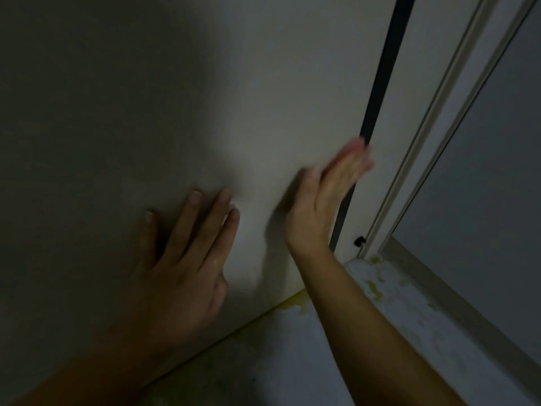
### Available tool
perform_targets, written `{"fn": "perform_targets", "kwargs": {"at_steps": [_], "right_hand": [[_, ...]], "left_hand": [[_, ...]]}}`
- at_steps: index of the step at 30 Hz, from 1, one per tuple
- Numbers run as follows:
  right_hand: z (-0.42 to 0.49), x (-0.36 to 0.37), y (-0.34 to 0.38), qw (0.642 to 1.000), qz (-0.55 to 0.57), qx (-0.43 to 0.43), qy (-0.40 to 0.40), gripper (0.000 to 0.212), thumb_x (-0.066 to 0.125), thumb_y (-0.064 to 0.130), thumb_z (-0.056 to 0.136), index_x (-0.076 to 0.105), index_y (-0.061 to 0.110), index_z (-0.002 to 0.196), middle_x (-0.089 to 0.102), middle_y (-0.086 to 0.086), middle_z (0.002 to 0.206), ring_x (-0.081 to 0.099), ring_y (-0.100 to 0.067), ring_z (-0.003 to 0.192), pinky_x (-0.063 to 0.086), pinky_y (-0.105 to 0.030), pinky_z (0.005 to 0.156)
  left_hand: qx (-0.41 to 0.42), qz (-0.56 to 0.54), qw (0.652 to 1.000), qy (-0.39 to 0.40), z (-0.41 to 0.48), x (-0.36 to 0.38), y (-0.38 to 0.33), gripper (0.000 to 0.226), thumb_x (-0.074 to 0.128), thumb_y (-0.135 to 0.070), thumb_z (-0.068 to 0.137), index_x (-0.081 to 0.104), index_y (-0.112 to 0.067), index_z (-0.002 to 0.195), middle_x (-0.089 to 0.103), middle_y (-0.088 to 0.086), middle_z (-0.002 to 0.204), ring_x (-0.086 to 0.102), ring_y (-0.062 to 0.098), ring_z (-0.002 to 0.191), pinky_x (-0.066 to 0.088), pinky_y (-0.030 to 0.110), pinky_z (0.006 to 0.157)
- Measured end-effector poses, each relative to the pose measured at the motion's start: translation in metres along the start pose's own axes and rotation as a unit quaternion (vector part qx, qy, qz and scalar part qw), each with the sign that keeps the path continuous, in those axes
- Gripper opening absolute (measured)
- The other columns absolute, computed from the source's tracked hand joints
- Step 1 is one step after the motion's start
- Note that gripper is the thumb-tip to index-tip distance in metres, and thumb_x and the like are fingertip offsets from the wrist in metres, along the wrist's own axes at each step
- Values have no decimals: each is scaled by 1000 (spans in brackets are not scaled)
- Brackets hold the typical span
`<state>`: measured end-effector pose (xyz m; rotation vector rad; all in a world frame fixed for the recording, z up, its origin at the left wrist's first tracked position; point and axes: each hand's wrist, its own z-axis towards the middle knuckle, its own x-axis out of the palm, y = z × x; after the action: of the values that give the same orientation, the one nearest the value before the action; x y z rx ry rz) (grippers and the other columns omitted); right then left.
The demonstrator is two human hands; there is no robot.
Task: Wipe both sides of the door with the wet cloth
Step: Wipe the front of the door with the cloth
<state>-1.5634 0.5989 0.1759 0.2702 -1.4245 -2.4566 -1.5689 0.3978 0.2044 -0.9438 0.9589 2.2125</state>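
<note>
A plain white door (pixel 205 98) fills most of the view in dim light, seen from close up and low down. My left hand (pixel 187 259) lies flat on its lower part, fingers straight and pressed to the surface. My right hand (pixel 330 194) is blurred, fingers straight, near the door's right edge beside a dark gap (pixel 380 83). No cloth shows in either hand.
A white door frame (pixel 433 142) runs up the right side, with a grey wall (pixel 491 171) beyond it. A small black fitting (pixel 359 241) sits at the frame's foot. The pale floor (pixel 380 332) below carries yellowish stains.
</note>
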Motion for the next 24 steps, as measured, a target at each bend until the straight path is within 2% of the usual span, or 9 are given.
{"fn": "perform_targets", "kwargs": {"at_steps": [4, 7, 9, 11, 14, 16, 18, 22, 24], "right_hand": [[-13, 3, -17, 994, -42, -97, 1, 71, 30, 24, 102, 4, -17, 153, -3, -34, 164, -12, -39, 155, -7, -55, 126], [-97, 3, -91, 990, -18, 133, 52, 70, 27, 38, 105, -6, 13, 161, -15, -6, 170, -19, -19, 156, -8, -49, 127], [-131, 3, -110, 940, 34, 335, 50, 66, 23, 55, 102, -11, 36, 154, -18, 9, 169, -16, -10, 155, -8, -47, 128], [-136, 11, -99, 910, 48, 409, 47, 63, 24, 52, 107, -11, 36, 156, -18, 10, 168, -14, -14, 156, -11, -41, 126], [-140, 30, -51, 987, 45, 154, 26, 66, 28, 43, 107, -13, 31, 157, -20, 9, 166, -14, -22, 157, -5, -43, 128], [-160, 43, -41, 996, 21, 31, 78, 71, 26, 43, 106, -11, 14, 160, -21, -1, 168, -12, -32, 157, -2, -47, 128], [-179, 38, -61, 992, 9, 58, 115, 77, 27, 40, 103, -15, 7, 158, -19, -11, 168, -11, -35, 157, 0, -50, 128], [-205, 18, -114, 934, 39, 324, 147, 76, 29, 49, 106, -28, 39, 154, -17, -16, 168, -7, -34, 157, -4, -44, 128], [-200, 15, -120, 932, 30, 340, 119, 89, 37, 48, 107, -39, 26, 149, -25, -14, 164, -13, -35, 155, -20, -42, 122]], "left_hand": [[4, -2, 1000, -7, -3, 2, 0, 77, 59, -23, 78, 44, -9, 152, 21, 9, 167, 0, 27, 158, -8, 60, 121], [21, 0, 1000, 9, -12, 7, 0, 79, 60, -23, 76, 43, -8, 152, 20, 9, 167, 1, 25, 158, -6, 58, 122], [37, 0, 999, 27, -19, 12, 0, 81, 60, -24, 77, 40, -8, 154, 19, 9, 168, 1, 25, 158, -6, 57, 123], [47, -3, 998, 39, -26, 16, -1, 83, 60, -23, 77, 38, -8, 155, 20, 9, 168, 3, 24, 158, -3, 57, 123], [43, -16, 999, 24, -30, 18, -2, 77, 56, -22, 82, 37, -7, 155, 19, 8, 168, 7, 24, 158, -1, 57, 123], [43, -30, 999, 5, -30, 17, -2, 62, 43, -24, 95, 38, -6, 154, 21, 10, 168, 11, 26, 157, -1, 57, 123], [48, -31, 998, 7, -31, 18, 0, 59, 38, -24, 98, 39, -5, 154, 22, 12, 167, 13, 29, 157, 0, 58, 123], [67, -14, 996, 50, -36, 20, -7, 77, 58, -22, 81, 39, -4, 154, 20, 13, 168, 13, 31, 157, 2, 60, 123], [91, -5, 994, 62, -38, 23, -10, 79, 58, -23, 81, 38, -4, 154, 20, 13, 168, 13, 32, 157, 3, 59, 124]]}}
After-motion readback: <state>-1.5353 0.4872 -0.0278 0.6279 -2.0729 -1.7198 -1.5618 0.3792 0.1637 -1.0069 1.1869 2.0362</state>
